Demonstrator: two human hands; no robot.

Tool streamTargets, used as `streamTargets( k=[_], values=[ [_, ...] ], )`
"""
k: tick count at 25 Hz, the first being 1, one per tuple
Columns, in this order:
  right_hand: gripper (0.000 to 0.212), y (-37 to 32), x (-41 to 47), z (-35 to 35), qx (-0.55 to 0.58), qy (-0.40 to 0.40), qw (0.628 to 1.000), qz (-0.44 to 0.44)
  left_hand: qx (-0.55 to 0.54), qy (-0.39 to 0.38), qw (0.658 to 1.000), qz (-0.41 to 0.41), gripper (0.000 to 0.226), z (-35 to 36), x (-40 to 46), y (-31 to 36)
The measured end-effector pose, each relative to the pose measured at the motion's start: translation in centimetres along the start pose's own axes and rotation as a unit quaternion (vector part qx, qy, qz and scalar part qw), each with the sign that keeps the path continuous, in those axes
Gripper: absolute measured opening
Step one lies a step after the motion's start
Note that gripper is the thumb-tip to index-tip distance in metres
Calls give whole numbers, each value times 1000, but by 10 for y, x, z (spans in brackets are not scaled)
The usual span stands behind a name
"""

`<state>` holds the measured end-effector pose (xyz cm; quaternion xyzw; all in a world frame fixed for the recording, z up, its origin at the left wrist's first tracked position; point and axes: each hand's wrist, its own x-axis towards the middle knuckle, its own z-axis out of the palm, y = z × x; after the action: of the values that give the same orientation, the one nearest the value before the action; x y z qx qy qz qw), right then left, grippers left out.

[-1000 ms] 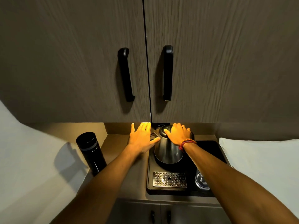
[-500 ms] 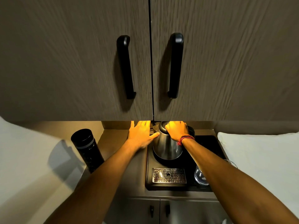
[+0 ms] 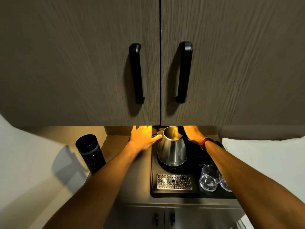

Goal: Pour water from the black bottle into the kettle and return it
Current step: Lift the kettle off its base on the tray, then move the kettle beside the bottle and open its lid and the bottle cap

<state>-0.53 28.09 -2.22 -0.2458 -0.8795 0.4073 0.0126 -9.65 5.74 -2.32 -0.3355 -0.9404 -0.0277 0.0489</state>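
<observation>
The steel kettle (image 3: 172, 150) stands on its black base on the dark tray (image 3: 175, 193), its mouth uncovered and the inside lit. The black lid (image 3: 181, 131) stands raised at the kettle's right rear. My right hand (image 3: 194, 135), with a red wristband, holds that lid back; its fingertips are hidden under the cabinet edge. To the left of the kettle, my left hand (image 3: 142, 138) is flat with fingers spread, thumb touching the spout. The black bottle (image 3: 90, 153) stands upright and capped on the counter at the left, untouched.
Two upper cabinet doors with black handles (image 3: 137, 73) hang low over the counter. A metal drip grate (image 3: 174, 181) lies at the tray's front, with two clear glasses (image 3: 208, 177) to its right. White walls close in on both sides. Lower cabinet doors sit below.
The kettle lid has gone from closed to raised. My right hand moved from the top of the lid to the kettle's right rear. My left hand stayed by the spout.
</observation>
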Motion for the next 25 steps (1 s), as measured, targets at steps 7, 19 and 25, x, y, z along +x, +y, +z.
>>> streamTargets(
  k=[7, 19, 25],
  values=[
    [22, 13, -5, -4, -52, 30, 998, -1, -9, -11, 1000, 3, 84, -1, -3, 1],
    [40, -13, -15, -2, 78, 79, 994, 4, -27, -4, 1000, -13, 92, -10, -14, -4],
    [23, -23, -18, 19, 125, 8, 991, 37, -42, 26, 994, -100, 76, -36, -25, -28]
  ],
)
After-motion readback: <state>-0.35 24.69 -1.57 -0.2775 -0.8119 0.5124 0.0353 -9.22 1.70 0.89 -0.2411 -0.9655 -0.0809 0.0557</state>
